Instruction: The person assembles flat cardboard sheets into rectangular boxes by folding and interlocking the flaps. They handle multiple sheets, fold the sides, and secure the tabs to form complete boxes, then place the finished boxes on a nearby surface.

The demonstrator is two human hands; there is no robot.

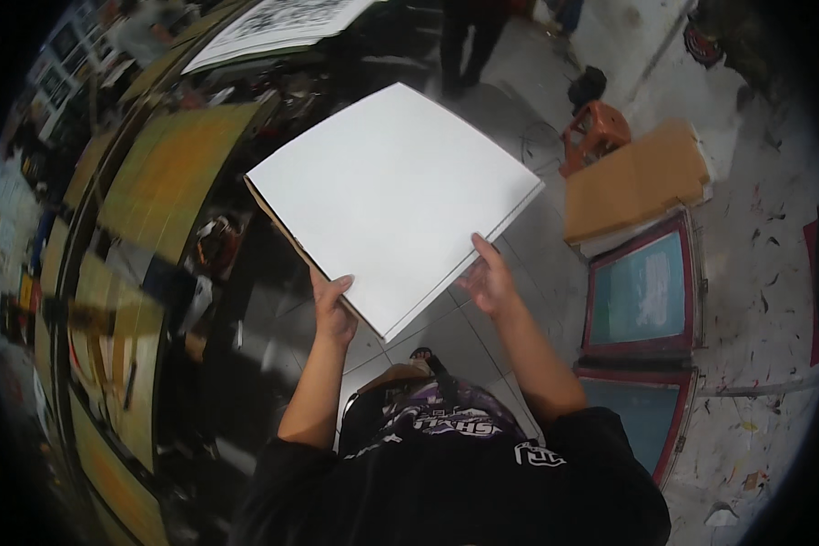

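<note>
A large white flat box or board (393,202) with a brown cardboard-like side edge is held up in front of my body, one corner pointing toward me. My left hand (334,308) grips its near left edge, thumb on top and fingers underneath. On the near right edge, my right hand (490,276) holds it the same way, its thumb lying along the rim. Most of the fingers of both hands are hidden beneath it. The white top face looks blank.
Yellow-green boards (175,173) line a long rack on the left. A printed sheet (287,27) lies at the far left. To the right stand a brown carton (637,182), an orange plastic stool (596,135) and red-framed screens (642,289) against a paint-splashed wall. A person's dark-clothed legs (469,45) show ahead.
</note>
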